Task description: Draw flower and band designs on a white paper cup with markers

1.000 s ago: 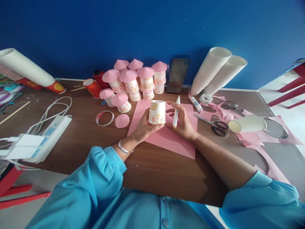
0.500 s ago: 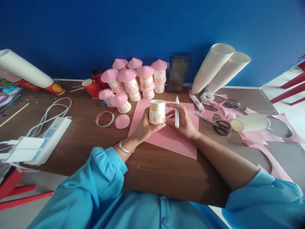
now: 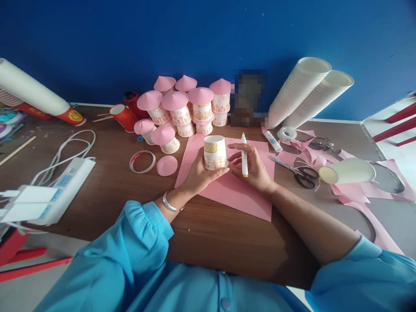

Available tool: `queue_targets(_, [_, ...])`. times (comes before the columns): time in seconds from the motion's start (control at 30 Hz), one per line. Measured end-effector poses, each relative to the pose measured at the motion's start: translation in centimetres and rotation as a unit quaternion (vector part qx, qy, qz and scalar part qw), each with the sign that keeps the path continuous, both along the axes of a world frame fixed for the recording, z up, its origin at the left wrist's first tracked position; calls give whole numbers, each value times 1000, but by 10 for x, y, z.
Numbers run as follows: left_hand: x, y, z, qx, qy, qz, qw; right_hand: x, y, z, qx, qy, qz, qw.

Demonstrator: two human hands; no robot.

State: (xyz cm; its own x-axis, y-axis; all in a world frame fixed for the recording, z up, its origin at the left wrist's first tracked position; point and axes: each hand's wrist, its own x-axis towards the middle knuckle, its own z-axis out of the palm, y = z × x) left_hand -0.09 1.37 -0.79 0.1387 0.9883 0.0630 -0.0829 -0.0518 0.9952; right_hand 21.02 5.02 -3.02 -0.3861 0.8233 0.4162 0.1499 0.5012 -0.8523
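Note:
My left hand (image 3: 202, 172) is closed round a white paper cup (image 3: 215, 154), which is upside down. Orange-and-red flowers circle the cup's lower part, and a yellow latticed patch sits near its top. Between the fingers of my right hand (image 3: 255, 169) is a white marker (image 3: 244, 158), its tip pointing up. The right fingertips are close to the cup's right side; whether they touch it I cannot tell. Under both hands lies a sheet of pink paper (image 3: 250, 201). A pink paper disc (image 3: 167, 165) rests left of my left hand.
Behind stand several decorated cups with pink cone roofs (image 3: 175, 100). Tall cup stacks (image 3: 299, 93), a glue tube (image 3: 272, 141), clear tape (image 3: 287, 134), scissors (image 3: 303, 175), a loose cup (image 3: 349, 172) and pink scraps are on the right. A tape roll (image 3: 142, 162) and power strip (image 3: 69, 186) are left.
The view has shifted slightly. The cup has turned a little in my left hand, and its top now tips differently toward the camera. My right hand still holds the marker.

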Motion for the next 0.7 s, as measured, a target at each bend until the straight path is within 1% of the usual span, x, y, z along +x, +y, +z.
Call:
queue_targets(0.13, [-1,2,-5,34,28,22,999,1,1,-1,-4,2,28,1000])
queue_targets(0.2, [0,2,-8,48,38,19,998,2,2,-1,-6,-3,34,999])
queue_targets(0.3, [1,2,-10,32,6,-19,999,2,2,0,-14,-2,33,999])
queue_targets(0.4, [1,1,-7,12,-23,-57,998,2,3,0,-31,-1,28,999])
queue_targets(0.57, [-3,1,-4,24,-79,-120,989,2,4,-1,-47,28,19,998])
queue_targets(0.63, [-3,1,-3,29,-95,-132,986,2,4,-1,-41,38,17,998])
queue_targets(0.7, [-3,2,-3,31,-96,-130,986,2,3,-1,-36,37,15,999])
